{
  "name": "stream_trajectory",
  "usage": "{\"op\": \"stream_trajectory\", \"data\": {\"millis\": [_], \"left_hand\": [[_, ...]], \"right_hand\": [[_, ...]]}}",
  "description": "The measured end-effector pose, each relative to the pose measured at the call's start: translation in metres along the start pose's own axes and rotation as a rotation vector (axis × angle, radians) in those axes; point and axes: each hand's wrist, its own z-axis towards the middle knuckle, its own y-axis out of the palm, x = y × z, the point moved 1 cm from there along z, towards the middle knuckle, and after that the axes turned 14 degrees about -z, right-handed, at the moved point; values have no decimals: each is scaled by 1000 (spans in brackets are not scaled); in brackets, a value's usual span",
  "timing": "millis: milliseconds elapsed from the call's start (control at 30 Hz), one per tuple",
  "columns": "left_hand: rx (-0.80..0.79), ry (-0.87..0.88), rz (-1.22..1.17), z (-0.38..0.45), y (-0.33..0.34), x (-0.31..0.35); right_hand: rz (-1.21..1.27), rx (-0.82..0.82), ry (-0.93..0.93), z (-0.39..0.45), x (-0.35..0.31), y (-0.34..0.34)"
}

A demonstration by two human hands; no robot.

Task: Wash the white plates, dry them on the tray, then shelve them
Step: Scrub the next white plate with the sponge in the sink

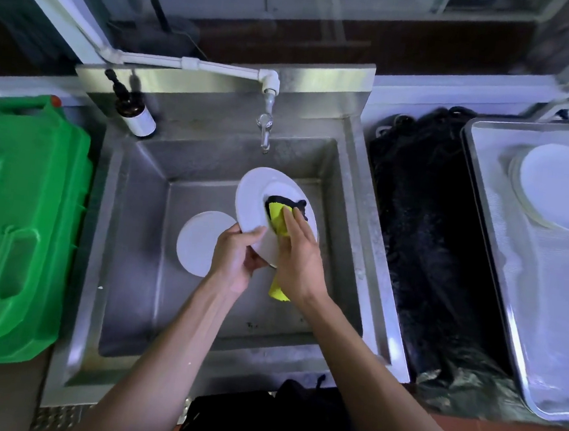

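Our forearms nearest, reaching over sink [360, 201]. Left hand [234, 257] grips plate [260, 199] by near rim, thumb curled over edge, fingers behind; we tilt plate up so face meets cloth and water likely drains off. Right hand [298, 257] presses yellow-black cloth [277, 220] on plate centre, fingers straight. Plate white, glossy, no visible soil. Second plate [198, 242] lies flat in basin, likely waiting. Washed plates [553, 190] stacked on tray [498, 268] at right, drying.
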Motion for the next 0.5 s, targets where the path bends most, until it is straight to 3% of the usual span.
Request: {"op": "stream_trajectory", "data": {"millis": [300, 500], "left_hand": [[-2, -73, -222, 12, -14, 2], [-40, -49, -274, 17, -34, 12]], "right_hand": [[-223, 114, -88, -14, -7, 33], [-85, 147, 75, -8, -7, 36]]}}
